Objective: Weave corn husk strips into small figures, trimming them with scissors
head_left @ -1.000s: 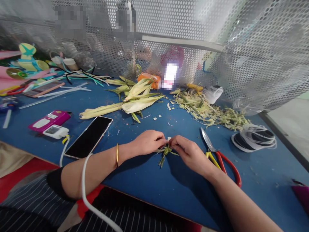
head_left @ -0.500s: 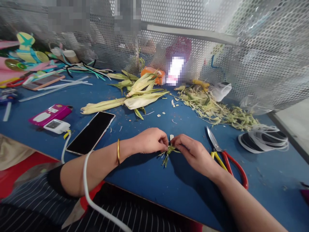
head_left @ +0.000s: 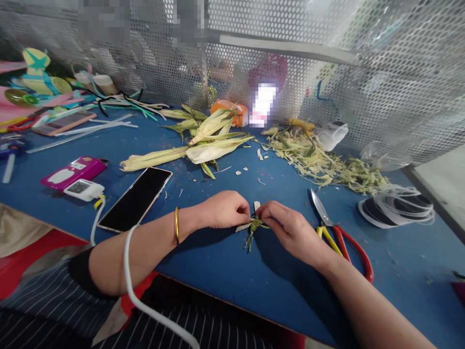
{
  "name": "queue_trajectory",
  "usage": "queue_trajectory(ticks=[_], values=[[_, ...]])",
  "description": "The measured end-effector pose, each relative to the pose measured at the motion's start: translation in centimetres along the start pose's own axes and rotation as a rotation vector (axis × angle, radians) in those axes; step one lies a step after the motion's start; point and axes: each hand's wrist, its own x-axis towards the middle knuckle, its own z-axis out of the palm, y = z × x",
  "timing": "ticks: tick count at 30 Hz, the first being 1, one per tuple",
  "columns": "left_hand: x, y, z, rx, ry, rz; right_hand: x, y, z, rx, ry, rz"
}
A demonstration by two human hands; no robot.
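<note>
A small braided piece of green corn husk (head_left: 255, 224) lies between my hands near the table's front edge, with thin tails pointing toward me. My left hand (head_left: 227, 209), a gold bangle on its wrist, is closed in a pinch at the braid's left side, where a pale husk strip (head_left: 243, 226) sticks out below the fingers. From the right, my right hand (head_left: 285, 224) pinches the braid, its fingertips partly hiding it. Another pale strip end (head_left: 256, 205) stands up behind the braid. Red-and-yellow-handled scissors (head_left: 332, 228) lie beside my right forearm.
Corn husks (head_left: 218, 145) are heaped behind my hands, with shredded husk (head_left: 308, 155) to their right. A black phone (head_left: 136, 199) and a magenta device (head_left: 74, 173) lie at left. A spool of white cord (head_left: 395, 208) sits at right. A perforated metal panel (head_left: 312, 29) closes off the back.
My left hand has shifted slightly left, and the pale husk strip at the braid's left now shows more clearly. My right hand stays nearly in place on the braid.
</note>
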Motion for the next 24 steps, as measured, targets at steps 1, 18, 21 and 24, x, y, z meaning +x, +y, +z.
queue_trajectory(ticks=[1,18,21,24], values=[[0.1,0.0,0.1,-0.008,0.012,-0.015,0.0,0.0,0.0,-0.003,0.003,-0.003],[0.7,-0.1,1.3,-0.548,0.075,-0.107,0.1,0.0,0.2,0.012,0.002,0.016],[0.7,0.0,1.5,-0.58,0.057,-0.08,0.2,0.1,0.2,0.012,0.003,0.018],[0.7,0.1,1.5,-0.591,0.042,-0.073,0.3,0.1,0.2,0.019,0.004,0.027]])
